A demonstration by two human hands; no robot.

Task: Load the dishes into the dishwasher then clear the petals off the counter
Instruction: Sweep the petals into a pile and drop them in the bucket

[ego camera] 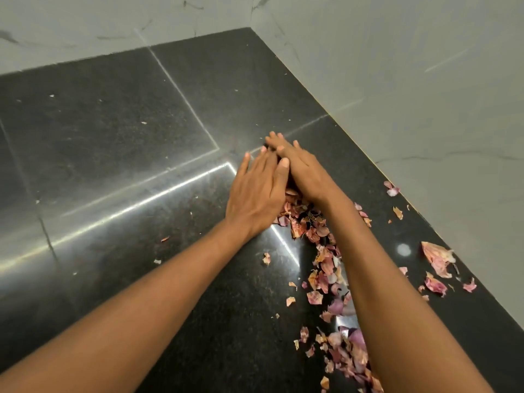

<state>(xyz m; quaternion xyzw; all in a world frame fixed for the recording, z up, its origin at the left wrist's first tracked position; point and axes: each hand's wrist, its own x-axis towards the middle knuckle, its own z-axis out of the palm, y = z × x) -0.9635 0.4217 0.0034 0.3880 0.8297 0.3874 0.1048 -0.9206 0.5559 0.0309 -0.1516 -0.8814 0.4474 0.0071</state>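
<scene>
Petals (323, 268) strewn along the dark surface (119, 131) between my forearms look papery and featherlight, so I'd scoop beneath the heap where my left hand (255, 191) and right hand (297, 168), fingers (272, 139) straight, cup it.

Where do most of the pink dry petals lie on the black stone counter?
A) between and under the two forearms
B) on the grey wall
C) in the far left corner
A: the pink dry petals trail between the left hand and right hand on the black stone counter.
</scene>
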